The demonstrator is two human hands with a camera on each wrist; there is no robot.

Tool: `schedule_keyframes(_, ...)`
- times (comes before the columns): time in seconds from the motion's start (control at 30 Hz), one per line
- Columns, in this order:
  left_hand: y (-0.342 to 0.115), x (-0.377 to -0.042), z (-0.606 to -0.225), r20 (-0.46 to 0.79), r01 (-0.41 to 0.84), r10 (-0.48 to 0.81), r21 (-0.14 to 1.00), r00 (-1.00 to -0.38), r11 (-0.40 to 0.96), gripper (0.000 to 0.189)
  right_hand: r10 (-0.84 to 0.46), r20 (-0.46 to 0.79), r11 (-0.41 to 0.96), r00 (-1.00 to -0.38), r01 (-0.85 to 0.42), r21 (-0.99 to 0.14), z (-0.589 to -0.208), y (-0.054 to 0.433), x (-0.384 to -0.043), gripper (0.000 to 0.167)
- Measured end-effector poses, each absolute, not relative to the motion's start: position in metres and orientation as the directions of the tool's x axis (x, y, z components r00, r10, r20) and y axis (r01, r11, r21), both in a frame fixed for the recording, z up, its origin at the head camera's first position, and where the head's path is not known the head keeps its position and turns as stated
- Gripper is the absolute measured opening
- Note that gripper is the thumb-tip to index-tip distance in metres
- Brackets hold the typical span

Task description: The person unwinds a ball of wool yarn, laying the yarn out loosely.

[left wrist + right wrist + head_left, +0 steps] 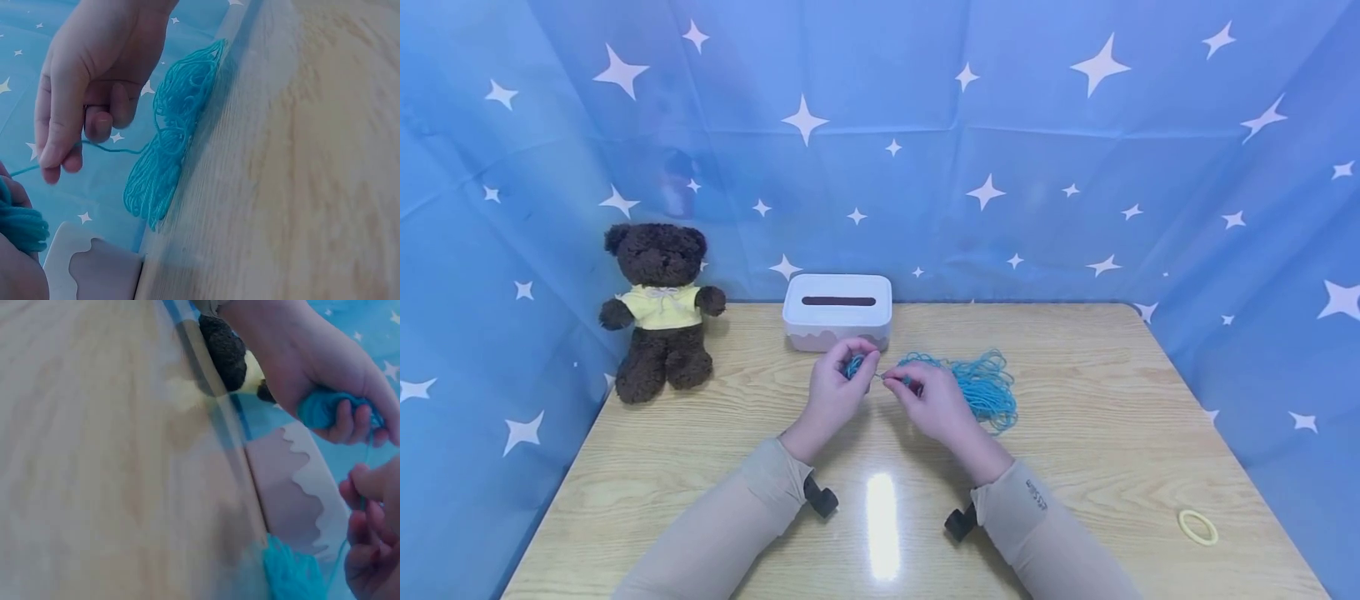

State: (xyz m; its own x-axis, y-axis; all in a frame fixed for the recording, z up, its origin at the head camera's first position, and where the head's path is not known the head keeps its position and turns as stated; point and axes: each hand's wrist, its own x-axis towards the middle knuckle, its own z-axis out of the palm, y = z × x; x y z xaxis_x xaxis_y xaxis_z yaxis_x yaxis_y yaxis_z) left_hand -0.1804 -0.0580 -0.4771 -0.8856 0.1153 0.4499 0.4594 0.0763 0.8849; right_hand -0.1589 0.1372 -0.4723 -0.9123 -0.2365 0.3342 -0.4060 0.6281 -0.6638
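Observation:
My left hand [838, 387] holds a small wound bundle of teal yarn [326, 409], its fingers curled round it. Between thumb and fingers, my right hand [934, 398] pinches a single strand that stretches across to the left hand's bundle. That strand also trails back from the right hand to a loose, looped skein of teal yarn [988, 387], which lies on the table just beyond and to the right of the right hand. In the left wrist view the skein [169, 137] shows as two bunched lobes with a narrower middle.
A white tissue box [837, 312] with a slot on top stands behind the left hand. At the table's left back corner is a brown teddy bear [662, 308] in a yellow top. A pale yellow ring [1197, 527] lies at right on the wooden table [1097, 417].

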Motion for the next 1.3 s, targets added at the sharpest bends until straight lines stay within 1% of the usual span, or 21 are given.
schedule_keyframes(0.13, -0.058, -0.181, -0.477, 0.446, 0.455, 0.103, 0.887, -0.889, 0.076, 0.010, -0.170, 0.341, 0.644, -0.924, -0.367, -0.671, -0.464, 0.154, -0.164, 0.015)
schedule_keyframes(0.33, -0.058, -0.181, -0.478, 0.432, 0.440, 0.104, 0.894, -0.896, 0.080, 0.010, -0.021, 0.323, 0.687, -0.946, -0.249, -0.683, -0.458, 0.190, -0.177, 0.021)
schedule_keyframes(0.6, -0.059, -0.182, -0.479, 0.429, 0.437, 0.105, 0.895, -0.897, 0.083, 0.009, 0.152, 0.307, 0.748, -0.939, -0.094, -0.657, -0.465, 0.232, -0.190, 0.029)
schedule_keyframes(0.8, -0.060, -0.182, -0.479, 0.424, 0.433, 0.109, 0.898, -0.899, 0.082, 0.009, 0.246, 0.219, 0.737, -0.944, 0.036, -0.675, -0.476, 0.258, -0.196, 0.033)
schedule_keyframes(1.0, -0.060, -0.182, -0.479, 0.418, 0.428, 0.117, 0.900, -0.901, 0.084, 0.009, 0.330, 0.092, 0.717, -0.940, 0.186, -0.672, -0.479, 0.278, -0.195, 0.038)
schedule_keyframes(1.17, -0.061, -0.182, -0.479, 0.421, 0.431, 0.110, 0.899, -0.900, 0.082, 0.008, 0.336, 0.010, 0.731, -0.942, 0.254, -0.633, -0.483, 0.288, -0.194, 0.040)
schedule_keyframes(1.3, -0.061, -0.182, -0.480, 0.424, 0.431, 0.094, 0.899, -0.901, 0.077, 0.008, 0.320, -0.049, 0.767, -0.946, 0.289, -0.573, -0.487, 0.293, -0.196, 0.040)
